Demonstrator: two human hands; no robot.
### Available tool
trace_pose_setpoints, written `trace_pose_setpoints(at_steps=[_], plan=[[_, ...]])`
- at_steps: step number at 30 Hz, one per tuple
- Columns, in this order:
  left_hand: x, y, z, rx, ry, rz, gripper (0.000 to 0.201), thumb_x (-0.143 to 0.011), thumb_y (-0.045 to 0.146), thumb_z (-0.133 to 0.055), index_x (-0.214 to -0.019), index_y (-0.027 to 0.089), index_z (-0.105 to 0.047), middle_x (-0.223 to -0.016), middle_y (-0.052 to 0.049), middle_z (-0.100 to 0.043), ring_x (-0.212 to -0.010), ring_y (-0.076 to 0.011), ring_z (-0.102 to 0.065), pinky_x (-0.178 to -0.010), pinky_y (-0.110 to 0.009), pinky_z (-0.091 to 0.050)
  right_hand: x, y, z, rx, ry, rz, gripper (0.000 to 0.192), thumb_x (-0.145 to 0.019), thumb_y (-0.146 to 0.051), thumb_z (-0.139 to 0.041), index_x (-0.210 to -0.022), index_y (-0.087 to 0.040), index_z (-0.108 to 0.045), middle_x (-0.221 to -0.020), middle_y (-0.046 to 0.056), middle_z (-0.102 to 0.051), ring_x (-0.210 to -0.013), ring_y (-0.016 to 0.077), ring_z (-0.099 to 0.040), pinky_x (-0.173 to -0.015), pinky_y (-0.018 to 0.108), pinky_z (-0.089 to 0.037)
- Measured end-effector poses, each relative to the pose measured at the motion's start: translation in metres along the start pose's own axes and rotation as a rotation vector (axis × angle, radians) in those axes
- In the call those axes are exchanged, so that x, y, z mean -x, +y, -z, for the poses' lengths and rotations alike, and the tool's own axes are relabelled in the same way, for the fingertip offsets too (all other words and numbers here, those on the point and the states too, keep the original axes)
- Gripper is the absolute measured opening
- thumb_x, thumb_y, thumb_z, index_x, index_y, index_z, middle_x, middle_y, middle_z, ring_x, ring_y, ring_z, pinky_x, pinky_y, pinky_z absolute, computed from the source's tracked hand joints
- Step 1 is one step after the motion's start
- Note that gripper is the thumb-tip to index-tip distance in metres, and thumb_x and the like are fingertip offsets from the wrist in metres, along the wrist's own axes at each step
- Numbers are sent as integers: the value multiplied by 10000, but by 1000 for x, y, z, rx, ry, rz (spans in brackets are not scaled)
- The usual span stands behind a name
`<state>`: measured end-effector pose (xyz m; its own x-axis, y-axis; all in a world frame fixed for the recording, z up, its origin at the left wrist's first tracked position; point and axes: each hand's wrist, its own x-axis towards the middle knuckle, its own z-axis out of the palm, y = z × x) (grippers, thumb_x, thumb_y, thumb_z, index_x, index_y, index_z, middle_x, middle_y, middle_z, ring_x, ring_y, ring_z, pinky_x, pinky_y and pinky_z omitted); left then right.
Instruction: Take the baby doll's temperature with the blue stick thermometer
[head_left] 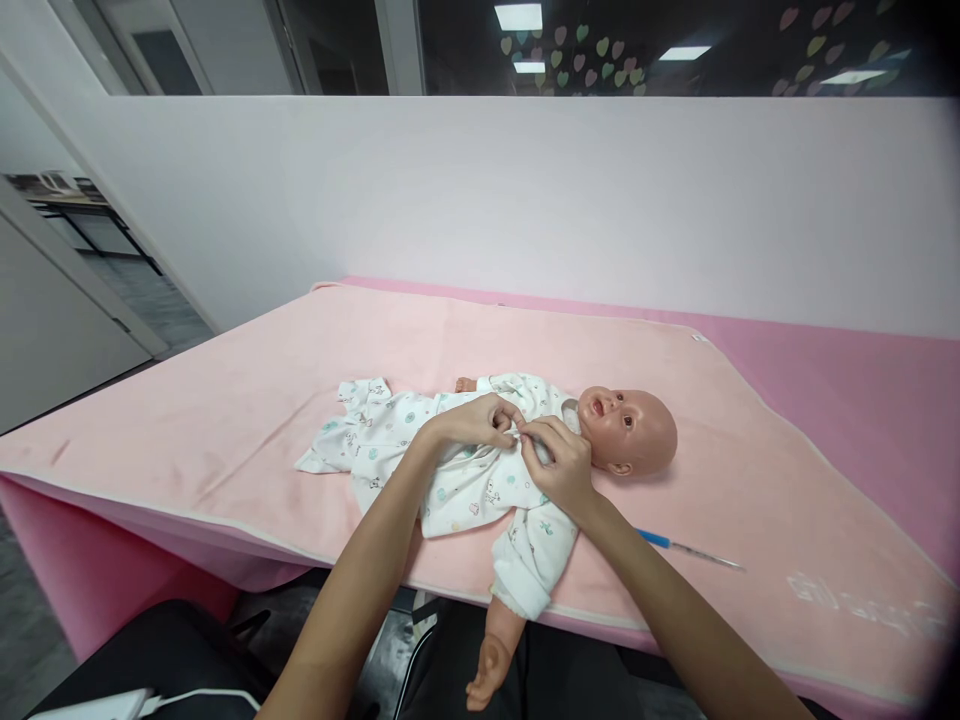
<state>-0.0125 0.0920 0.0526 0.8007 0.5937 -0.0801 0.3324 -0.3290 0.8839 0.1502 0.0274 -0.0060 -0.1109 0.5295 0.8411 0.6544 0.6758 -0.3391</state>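
Observation:
A baby doll [637, 432] lies on its back, its head to the right. It wears a white baby outfit [465, 505] with small coloured prints; one doll arm hangs over the table's near edge. At the chest, my left hand [484, 420] is closed in a pinch on the outfit's front. Close beside it, fingertips almost touching, my right hand [559, 460] also pinches the cloth there. Whether a tie or a fastener is between the fingers is too small to make out. The outfit's legs lie flat toward the left.
A pink padded mat [247, 400] covers the table over a darker pink cloth [862, 400]. Near my right forearm lies a thin metal tool with a blue handle [654, 538]. Behind stands a white wall [525, 200]. A white device with a cable [101, 706] is at lower left.

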Motion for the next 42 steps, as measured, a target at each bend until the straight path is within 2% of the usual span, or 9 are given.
trace_pose_setpoints(at_steps=[6,14,19,30,42], plan=[[0,0,1,38,-25,-14,215,-637,231,-617,-820,120,-616,-476,94,-271,-437,-40,-242,-419,-175,-169,0,-1,2,-36,-3,-1,131,-808,-126,-495,-831,-198,-601,-748,21,-627,-651,116,-581,-580,229,-433],[0,0,2,73,-44,-28,225,-646,247,-617,-832,120,-616,-478,94,-266,-441,-41,-232,-422,-180,-157,2,1,0,39,-22,-39,102,-796,-133,-502,-811,-189,-585,-711,4,-614,-577,101,-533,-548,220,-382],[0,-1,0,40,-15,6,236,-636,242,-620,-842,128,-611,-484,97,-245,-440,-42,-219,-426,-184,-161,2,2,-1,73,-13,-35,90,-778,-131,-516,-800,-189,-581,-720,-5,-618,-596,100,-551,-563,214,-386],[0,0,-4,-53,54,-6,180,-613,192,-572,-778,131,-607,-484,90,-250,-441,-45,-226,-431,-194,-160,2,2,-1,80,-17,-36,101,-779,-129,-510,-804,-190,-587,-721,0,-620,-599,104,-557,-567,216,-398],[0,1,-3,-36,31,-8,199,-586,182,-573,-776,131,-602,-490,86,-282,-443,-49,-248,-423,-192,-174,2,1,-1,77,-20,-37,101,-781,-135,-513,-806,-191,-594,-705,-1,-615,-581,101,-543,-553,217,-388]])
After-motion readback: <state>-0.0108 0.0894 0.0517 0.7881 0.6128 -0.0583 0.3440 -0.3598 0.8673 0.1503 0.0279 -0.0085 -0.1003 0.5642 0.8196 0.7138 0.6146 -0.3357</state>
